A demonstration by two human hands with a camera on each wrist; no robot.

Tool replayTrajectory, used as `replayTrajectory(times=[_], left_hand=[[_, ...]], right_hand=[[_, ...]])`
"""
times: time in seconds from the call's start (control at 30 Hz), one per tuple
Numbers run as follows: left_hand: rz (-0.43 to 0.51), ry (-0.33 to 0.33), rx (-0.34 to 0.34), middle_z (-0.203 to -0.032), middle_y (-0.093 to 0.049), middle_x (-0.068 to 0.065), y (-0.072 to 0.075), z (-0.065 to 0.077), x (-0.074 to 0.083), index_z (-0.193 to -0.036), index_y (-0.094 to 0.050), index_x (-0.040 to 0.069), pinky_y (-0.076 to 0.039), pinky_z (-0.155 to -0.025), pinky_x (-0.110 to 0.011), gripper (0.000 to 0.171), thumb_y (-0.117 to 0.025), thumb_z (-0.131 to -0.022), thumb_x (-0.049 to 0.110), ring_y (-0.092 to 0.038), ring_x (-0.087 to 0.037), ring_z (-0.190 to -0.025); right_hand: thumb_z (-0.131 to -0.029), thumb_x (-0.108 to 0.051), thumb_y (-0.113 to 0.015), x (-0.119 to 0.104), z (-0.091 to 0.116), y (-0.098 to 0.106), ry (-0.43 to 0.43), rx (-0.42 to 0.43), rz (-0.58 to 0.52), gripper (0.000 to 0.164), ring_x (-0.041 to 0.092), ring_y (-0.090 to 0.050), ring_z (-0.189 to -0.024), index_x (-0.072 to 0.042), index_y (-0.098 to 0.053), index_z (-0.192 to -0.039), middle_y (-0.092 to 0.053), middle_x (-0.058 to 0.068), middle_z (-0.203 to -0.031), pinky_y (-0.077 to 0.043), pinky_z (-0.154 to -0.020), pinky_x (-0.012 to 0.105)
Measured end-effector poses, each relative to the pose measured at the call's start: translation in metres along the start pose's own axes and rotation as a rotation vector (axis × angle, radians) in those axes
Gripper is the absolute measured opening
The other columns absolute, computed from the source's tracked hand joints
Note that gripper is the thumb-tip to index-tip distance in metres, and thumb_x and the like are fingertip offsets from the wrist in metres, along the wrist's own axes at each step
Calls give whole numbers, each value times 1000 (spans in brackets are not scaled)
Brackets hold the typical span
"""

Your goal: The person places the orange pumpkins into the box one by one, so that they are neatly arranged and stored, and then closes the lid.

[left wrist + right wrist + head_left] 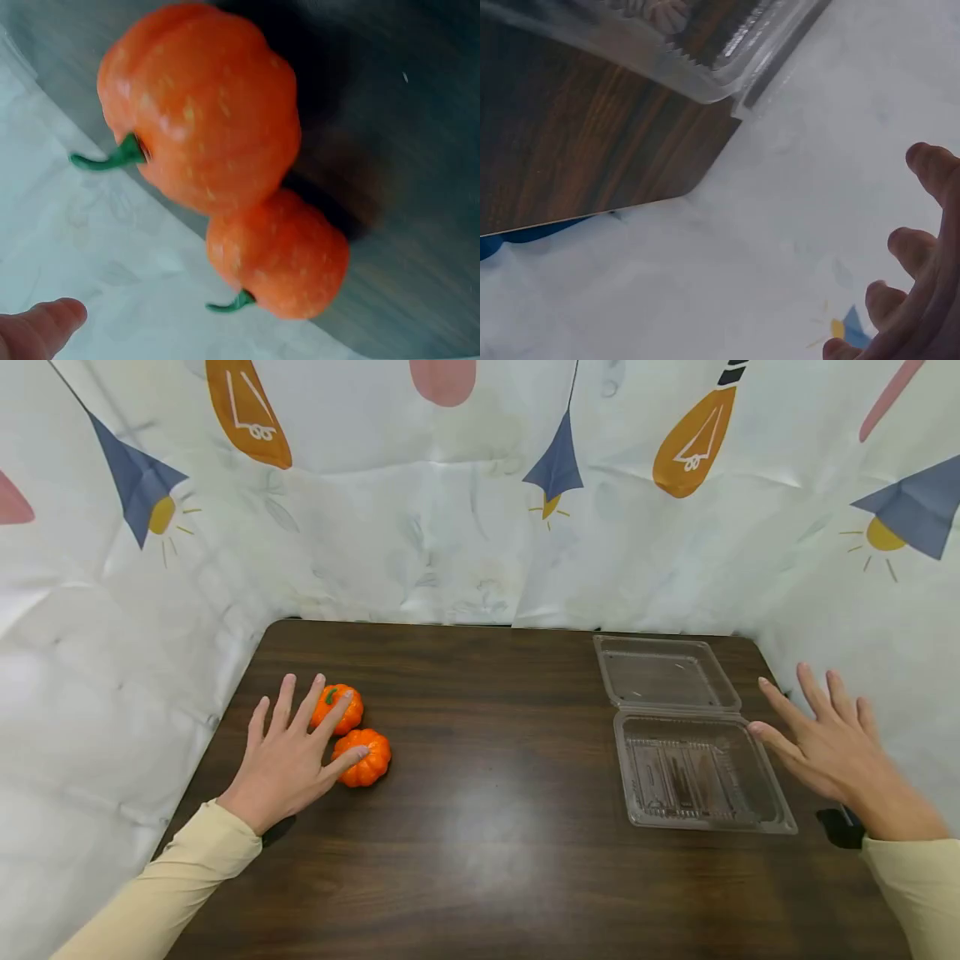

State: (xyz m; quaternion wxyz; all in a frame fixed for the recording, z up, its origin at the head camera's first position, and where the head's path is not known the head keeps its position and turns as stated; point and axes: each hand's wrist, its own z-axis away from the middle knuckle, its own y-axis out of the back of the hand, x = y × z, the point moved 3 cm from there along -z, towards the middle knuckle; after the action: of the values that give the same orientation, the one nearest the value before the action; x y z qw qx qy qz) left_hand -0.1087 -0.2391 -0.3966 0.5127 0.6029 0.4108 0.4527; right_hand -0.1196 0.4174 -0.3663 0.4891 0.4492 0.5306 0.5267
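Observation:
Two small orange pumpkins lie at the left of the dark wooden table (480, 718). The nearer pumpkin (372, 760) and the farther pumpkin (350, 714) sit close together; green stems show in the left wrist view, on the larger-looking pumpkin (202, 105) and the smaller-looking pumpkin (281, 255). My left hand (285, 760) is spread beside them, its thumb and forefinger overlapping them in the head view, holding nothing. On the right lies a clear plastic clamshell container (637, 814) with its lid folded back. My right hand (832, 747) hovers spread at the container's right edge, holding nothing.
The container's lid (667, 672) lies toward the table's back edge. White cloth (420, 552) printed with lamps and bulbs hangs behind the table and along both sides. A dark strap or device shows under each wrist.

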Motion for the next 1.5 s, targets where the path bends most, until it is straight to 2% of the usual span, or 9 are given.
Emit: replayTrajectory(times=[0.3, 0.5, 0.67, 0.8, 0.93, 1.13, 1.23, 1.33, 1.5], left_hand=[[7, -30, 14, -170, -26, -20, -14, 3, 16, -161, -37, 24, -16, -121, -71, 77, -60, -98, 61, -5, -48, -161], [37, -44, 22, -171, -25, -19, -22, 7, 23, -160, -39, 25, -19, -120, -70, 80, -62, -95, 65, -8, -48, -160], [39, -120, 110, -161, -39, -22, -27, 8, 28, -157, -44, 16, -41, -106, -69, 83, -76, -89, 52, -32, -49, -149], [45, -165, 166, -143, -53, -26, -31, 10, 31, -151, -51, 8, -54, -89, -65, 79, -82, -87, 43, -52, -49, -126], [68, -140, 130, -136, -55, -26, -34, 12, 33, -148, -53, 6, -59, -85, -62, 74, -80, -89, 41, -57, -48, -116], [103, -99, 116, -134, -53, -26, -39, 15, 34, -148, -50, 5, -62, -71, -55, 72, -79, -90, 36, -53, -46, -113], [111, -97, 160, -132, -53, -26, -41, 15, 33, -146, -51, 3, -61, -70, -53, 71, -80, -88, 31, -52, -46, -110], [113, -97, 198, -128, -53, -26, -43, 14, 31, -143, -52, 0, -59, -77, -54, 70, -82, -86, 26, -51, -46, -108], [146, -90, 210, -125, -54, -28, -47, 14, 27, -141, -52, -2, -55, -85, -55, 71, -84, -82, 19, -51, -47, -105]], right_hand=[[-109, -53, -42, 15, 8, -11, 16, -19, -39, 75, 58, 18, -154, -31, -1, -168, 14, 25, -172, -6, -112, 85], [-110, -51, -41, 23, 14, -21, 23, -57, -50, 74, 61, 12, -154, -29, 0, -168, 13, 27, -171, -9, -110, 86], [-110, -49, -42, 25, 17, -32, 26, -106, -123, 74, 65, 11, -151, -24, -4, -168, 10, 33, -169, -6, -113, 84], [-110, -45, -45, 23, 18, -39, 32, -96, -201, 73, 68, -5, -150, -17, -12, -168, 1, 34, -170, -14, -108, 85], [-111, -41, -42, 22, 19, -45, 19, -103, -255, 68, 67, -33, -135, -11, -16, -167, -22, 40, -160, -31, -96, 79], [-113, -36, -39, 24, 21, -54, 12, -119, -312, 62, 35, -64, -95, 3, -29, -160, -46, 35, -136, -51, -71, 48], [-112, -28, -46, 26, 23, -58, 22, -75, -351, 58, 8, -61, -83, 8, -36, -155, -53, 29, -127, -47, -65, 32], [-110, -22, -49, 28, 25, -62, 12, -57, -402, 56, -7, -55, -75, 12, -37, -153, -55, 28, -125, -46, -60, 25], [-111, -23, -47, 30, 28, -69, -43, -139, -526, 59, -11, -58, -80, 12, -31, -156, -58, 31, -131, -55, -64, 22]])
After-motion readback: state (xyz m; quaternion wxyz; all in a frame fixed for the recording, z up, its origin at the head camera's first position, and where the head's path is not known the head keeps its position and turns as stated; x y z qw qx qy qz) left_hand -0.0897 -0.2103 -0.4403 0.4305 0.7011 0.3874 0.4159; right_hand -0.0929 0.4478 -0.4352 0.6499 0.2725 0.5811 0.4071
